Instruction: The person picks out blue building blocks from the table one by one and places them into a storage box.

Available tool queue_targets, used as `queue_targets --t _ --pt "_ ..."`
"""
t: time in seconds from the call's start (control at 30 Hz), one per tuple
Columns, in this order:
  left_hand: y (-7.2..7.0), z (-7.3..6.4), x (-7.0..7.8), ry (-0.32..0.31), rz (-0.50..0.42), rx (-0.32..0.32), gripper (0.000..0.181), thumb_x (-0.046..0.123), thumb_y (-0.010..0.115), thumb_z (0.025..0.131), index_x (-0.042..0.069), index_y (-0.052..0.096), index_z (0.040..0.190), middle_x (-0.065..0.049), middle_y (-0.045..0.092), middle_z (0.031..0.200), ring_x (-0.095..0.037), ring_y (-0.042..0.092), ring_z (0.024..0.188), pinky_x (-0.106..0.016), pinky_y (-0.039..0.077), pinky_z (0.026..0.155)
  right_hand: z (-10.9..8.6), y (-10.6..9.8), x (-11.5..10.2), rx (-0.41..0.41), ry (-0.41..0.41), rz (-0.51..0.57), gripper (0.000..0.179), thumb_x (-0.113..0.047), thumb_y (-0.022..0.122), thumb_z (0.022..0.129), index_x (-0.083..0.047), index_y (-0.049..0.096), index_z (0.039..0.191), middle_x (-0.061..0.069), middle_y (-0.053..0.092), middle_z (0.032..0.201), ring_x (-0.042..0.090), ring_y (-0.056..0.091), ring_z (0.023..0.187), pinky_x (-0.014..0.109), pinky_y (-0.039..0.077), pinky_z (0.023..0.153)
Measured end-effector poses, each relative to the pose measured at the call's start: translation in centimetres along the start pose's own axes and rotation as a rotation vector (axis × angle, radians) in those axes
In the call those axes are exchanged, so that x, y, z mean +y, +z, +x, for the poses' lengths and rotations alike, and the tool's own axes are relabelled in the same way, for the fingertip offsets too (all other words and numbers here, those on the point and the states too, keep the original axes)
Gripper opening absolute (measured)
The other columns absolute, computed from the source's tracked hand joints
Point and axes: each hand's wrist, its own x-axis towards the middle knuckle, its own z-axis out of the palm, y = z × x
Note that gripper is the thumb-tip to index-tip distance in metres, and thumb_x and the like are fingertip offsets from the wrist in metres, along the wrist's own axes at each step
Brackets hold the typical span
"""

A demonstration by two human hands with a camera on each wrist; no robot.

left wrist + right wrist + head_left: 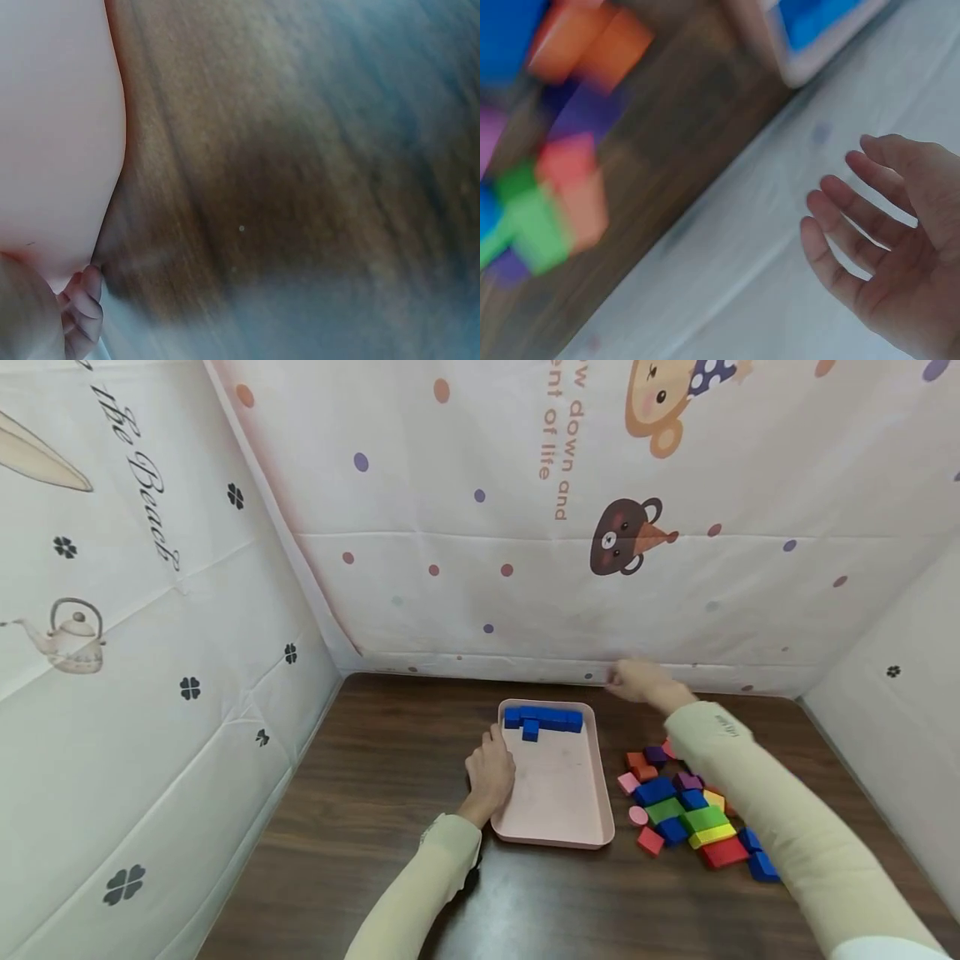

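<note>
A pink tray [555, 810] lies on the table, with several blue blocks [553, 718] in a row along its far end and one small blue block [530, 730] just in front of that row. My left hand [491, 770] grips the tray's left rim; the left wrist view shows curled fingers [90, 296] at the tray's edge. Beyond the loose pile, my right hand [637, 681] is raised to the right of the tray's far corner. Its fingers are spread and loosely bent in the right wrist view, and the palm [907, 277] holds nothing.
To the right of the tray, partly under my right sleeve [780, 810], lies a pile of colored blocks [686, 818] in green, blue, red, yellow, purple and orange. Printed white cloth [450, 610] hangs along the back and sides of the dark wooden table [375, 760].
</note>
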Motion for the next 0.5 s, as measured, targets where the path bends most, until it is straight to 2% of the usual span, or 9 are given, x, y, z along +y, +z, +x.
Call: queue_targets --t 0.1,0.17,0.3,0.37,0.4,0.43,0.5 --pt "-0.1 0.2 -0.5 -0.015 0.000 -0.022 0.043 0.023 0.072 0.094 0.007 0.050 0.127 -0.012 0.069 0.106 -0.022 0.069 0.069 -0.035 0.055 0.056 -2.5 -1.7 3.8 -0.066 0.088 0.008 0.029 -0.013 0.059 0.099 0.010 0.068 0.114 0.025 0.072 0.107 0.038 0.069 0.096 0.054 0.055 0.086" --pt "-0.2 0.3 -1.1 -0.024 -0.010 -0.028 0.048 0.022 0.072 0.094 0.006 0.049 0.133 -0.013 0.069 0.111 -0.023 0.068 0.069 -0.036 0.056 0.058 -4.4 -2.2 6.0 -0.137 0.154 0.065 0.032 -0.014 0.057 0.100 0.012 0.067 0.116 0.024 0.071 0.100 0.035 0.068 0.088 0.049 0.056 0.077" --pt "-0.3 0.3 -2.5 -0.038 -0.022 -0.030 0.051 0.021 0.069 0.095 0.004 0.046 0.137 -0.015 0.069 0.113 -0.025 0.069 0.070 -0.039 0.057 0.060 -7.8 -1.4 10.0 -0.343 0.293 0.219 0.043 -0.023 0.059 0.101 0.012 0.061 0.126 0.022 0.069 0.103 0.029 0.066 0.085 0.040 0.057 0.070" --pt "-0.4 0.2 -2.9 -0.035 -0.024 -0.017 0.049 0.020 0.069 0.094 0.004 0.047 0.135 -0.015 0.068 0.111 -0.026 0.070 0.071 -0.040 0.057 0.060 -9.2 -0.9 11.4 -0.455 0.341 0.289 0.043 -0.025 0.061 0.100 0.010 0.063 0.126 0.021 0.070 0.103 0.027 0.066 0.086 0.039 0.058 0.071" --pt "-0.4 0.3 -3.0 -0.033 -0.020 -0.007 0.049 0.019 0.070 0.094 0.004 0.047 0.134 -0.015 0.068 0.111 -0.027 0.070 0.074 -0.041 0.057 0.061 -9.8 -0.6 11.9 -0.512 0.366 0.317 0.042 -0.024 0.061 0.100 0.009 0.062 0.127 0.021 0.070 0.108 0.027 0.065 0.090 0.040 0.059 0.074" --pt "-0.5 0.3 -3.0 -0.025 -0.011 -0.001 0.049 0.019 0.071 0.093 0.003 0.048 0.134 -0.016 0.068 0.112 -0.027 0.070 0.079 -0.041 0.058 0.064 -10.4 -0.5 12.1 -0.556 0.376 0.333 0.039 -0.023 0.061 0.099 0.007 0.064 0.124 0.019 0.070 0.105 0.027 0.066 0.089 0.039 0.059 0.076" --pt "-0.5 0.4 -3.1 -0.009 0.011 0.007 0.052 0.018 0.071 0.092 0.002 0.048 0.137 -0.016 0.067 0.117 -0.029 0.069 0.092 -0.043 0.058 0.074 -11.5 0.1 12.4 -0.585 0.393 0.411 0.030 -0.018 0.062 0.099 0.005 0.069 0.116 0.016 0.071 0.100 0.023 0.066 0.086 0.036 0.059 0.076"
